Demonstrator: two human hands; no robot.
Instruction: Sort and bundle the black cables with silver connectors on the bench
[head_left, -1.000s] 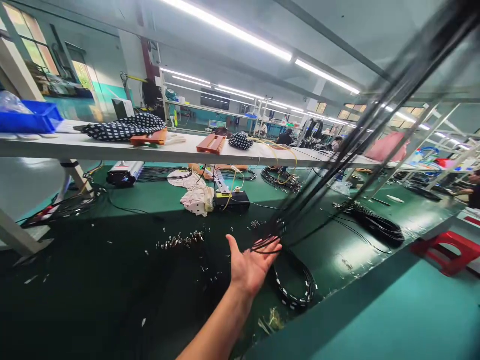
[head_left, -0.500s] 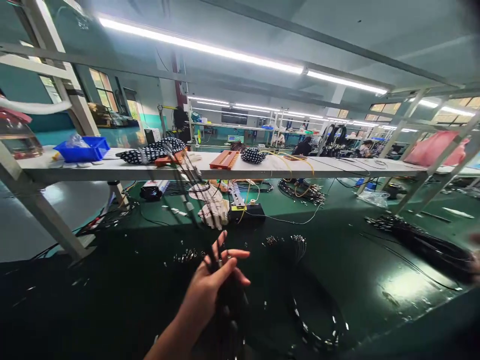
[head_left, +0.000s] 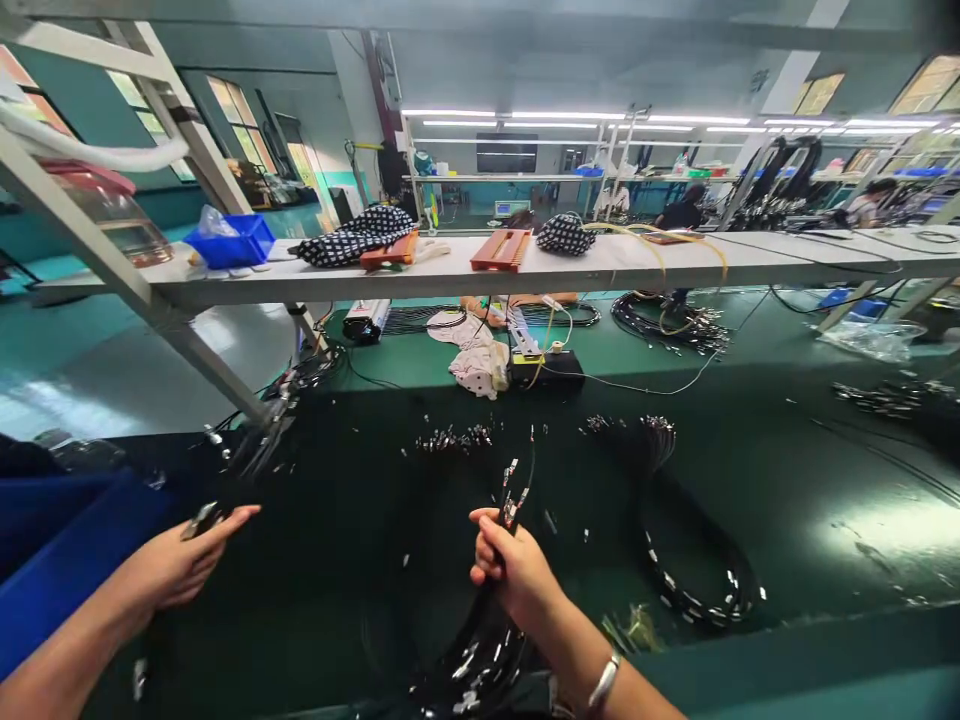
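My right hand (head_left: 517, 575), a silver bracelet on its wrist, is closed round a few black cables (head_left: 512, 507). Their stripped ends and small connectors stick up above the thumb. Below it, a looped bundle of black cables with pale tags (head_left: 472, 670) lies at the bench's front. At the left, my left hand (head_left: 169, 570) is closed on a black cable; a shiny metal end (head_left: 202, 520) shows above its fingers, and what looks like the other end (head_left: 141, 678) dangles below. A blue bin (head_left: 67, 560) is beside that hand.
A curved cable bundle (head_left: 697, 540) lies right of centre on the dark green bench (head_left: 795, 500). Behind stands a white shelf (head_left: 450, 278) holding a blue tray (head_left: 232, 242) and orange racks (head_left: 502, 250). A black box (head_left: 559, 372) sits beneath; a slanted post (head_left: 202, 350) rises at left.
The view has turned down and left. My left hand has moved from the middle to the left, beside the blue bin. My right hand, formerly at the right edge, now holds cables in the middle.
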